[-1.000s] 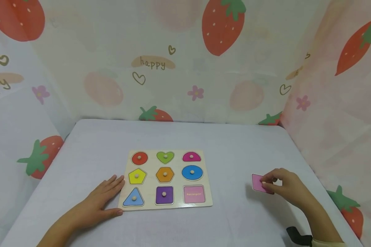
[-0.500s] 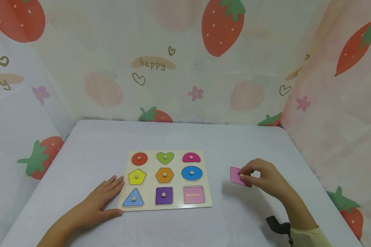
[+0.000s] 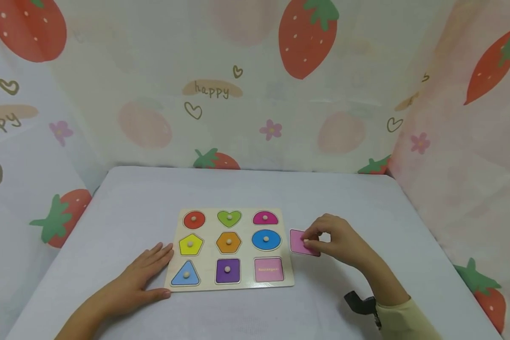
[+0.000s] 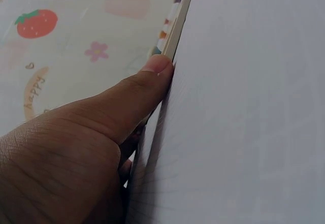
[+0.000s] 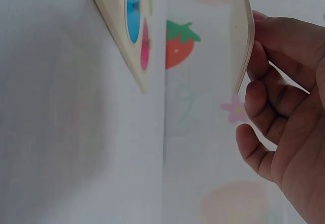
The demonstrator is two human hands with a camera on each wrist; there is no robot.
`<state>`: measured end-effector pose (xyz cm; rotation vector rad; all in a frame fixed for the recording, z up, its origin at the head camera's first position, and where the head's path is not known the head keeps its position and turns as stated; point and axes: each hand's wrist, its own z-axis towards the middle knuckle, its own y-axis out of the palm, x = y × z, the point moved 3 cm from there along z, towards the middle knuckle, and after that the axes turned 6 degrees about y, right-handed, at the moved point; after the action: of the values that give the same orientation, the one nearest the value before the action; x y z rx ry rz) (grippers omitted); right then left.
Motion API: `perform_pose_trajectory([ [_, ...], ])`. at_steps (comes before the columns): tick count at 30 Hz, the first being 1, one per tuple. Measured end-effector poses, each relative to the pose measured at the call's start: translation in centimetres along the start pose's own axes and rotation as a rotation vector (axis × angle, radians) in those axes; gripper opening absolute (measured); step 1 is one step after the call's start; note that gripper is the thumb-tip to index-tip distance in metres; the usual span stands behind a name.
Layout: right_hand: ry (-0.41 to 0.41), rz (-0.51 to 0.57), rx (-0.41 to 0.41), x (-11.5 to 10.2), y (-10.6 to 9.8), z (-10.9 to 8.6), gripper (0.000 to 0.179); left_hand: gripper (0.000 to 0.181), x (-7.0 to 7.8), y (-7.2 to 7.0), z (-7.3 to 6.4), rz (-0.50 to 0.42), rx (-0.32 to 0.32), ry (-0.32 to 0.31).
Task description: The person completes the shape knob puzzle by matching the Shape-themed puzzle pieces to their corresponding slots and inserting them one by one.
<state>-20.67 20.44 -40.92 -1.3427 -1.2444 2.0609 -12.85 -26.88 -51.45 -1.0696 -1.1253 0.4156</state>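
A pink rectangular puzzle piece (image 3: 298, 242) hangs above the table just right of the wooden shape puzzle board (image 3: 248, 278). My right hand (image 3: 337, 240) pinches its small knob between thumb and fingertips. In the right wrist view the puzzle piece (image 5: 241, 41) shows its thin edge and pale wooden underside. My left hand (image 3: 138, 278) lies with fingers straight at the board's left edge, thumb and fingertips touching it. The left wrist view shows the thumb (image 4: 147, 84) against the board's edge. A pink recess (image 3: 269, 269) with lettering lies in the board's front right corner.
Other knobbed shapes sit in the board, including a purple square (image 3: 228, 270), a blue oval (image 3: 266, 240) and a yellow pentagon (image 3: 191, 244). A white cloth covers the table (image 3: 344, 193). Strawberry-printed curtains (image 3: 238, 123) stand behind and at both sides.
My right hand has carried the pink rectangular piece leftward from the table's right side to close beside the board. The left hand and the board have stayed in place.
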Motion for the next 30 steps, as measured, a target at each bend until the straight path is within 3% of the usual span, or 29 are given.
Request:
perform_pose_trajectory([
  [9,0.002,0.035,-0.079,-1.5,2.2,1.4,0.01,0.099,0.2,-0.2,0.1,0.004,-0.008,-0.008],
  [17,-0.047,0.057,-0.13,-2.4,4.2,2.0,0.012,0.099,0.0,-0.2,0.2,0.014,-0.002,0.002],
  [30,0.005,0.061,-0.17,-2.2,6.3,2.3,0.01,0.1,-0.2,0.1,0.1,-0.001,-0.008,-0.015],
])
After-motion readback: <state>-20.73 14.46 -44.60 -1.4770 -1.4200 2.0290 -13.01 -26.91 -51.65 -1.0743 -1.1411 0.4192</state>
